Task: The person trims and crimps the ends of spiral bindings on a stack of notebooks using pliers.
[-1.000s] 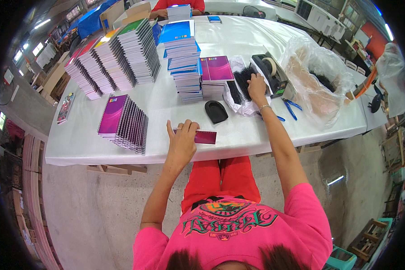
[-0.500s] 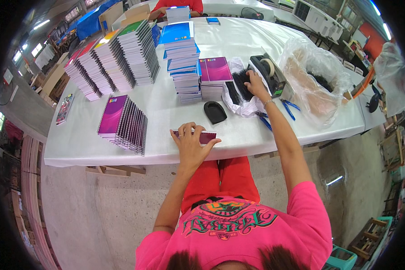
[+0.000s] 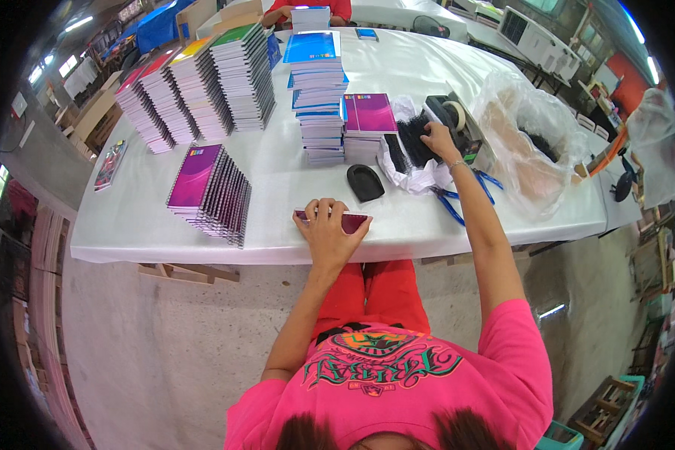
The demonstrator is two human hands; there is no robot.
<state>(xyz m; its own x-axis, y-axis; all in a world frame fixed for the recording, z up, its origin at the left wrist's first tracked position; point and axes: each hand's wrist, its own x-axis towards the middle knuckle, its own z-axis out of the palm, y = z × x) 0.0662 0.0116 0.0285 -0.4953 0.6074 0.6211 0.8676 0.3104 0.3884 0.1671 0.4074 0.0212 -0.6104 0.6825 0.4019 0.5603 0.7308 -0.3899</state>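
Note:
My left hand (image 3: 328,231) grips a purple notebook (image 3: 355,223) held on its edge at the table's front; fingers lie over its far side and the thumb on the near side. Reaching forward, my right hand (image 3: 441,142) pinches at a bundle of black spiral binding coils (image 3: 414,141), which lies on crumpled white wrapping (image 3: 411,180). Whether a single coil is between those fingertips is too small to tell. A black, rounded, shallow holder (image 3: 364,184) sits between the two hands. Two blue-handled pliers (image 3: 450,206) lie beside my right forearm.
Spiral-bound purple notebooks (image 3: 206,187) are piled at left. Behind stand tall stacks of notebooks (image 3: 240,75), a blue-covered stack (image 3: 316,97) and a purple one (image 3: 369,116). A tape dispenser (image 3: 457,116) and clear plastic bag (image 3: 532,150) are at right. Another person (image 3: 337,9) sits across.
The head view has shifted slightly. My right hand stays at the black coils, its fingers now drawn closer together at the bundle's right side. My left hand keeps its hold on the purple notebook.

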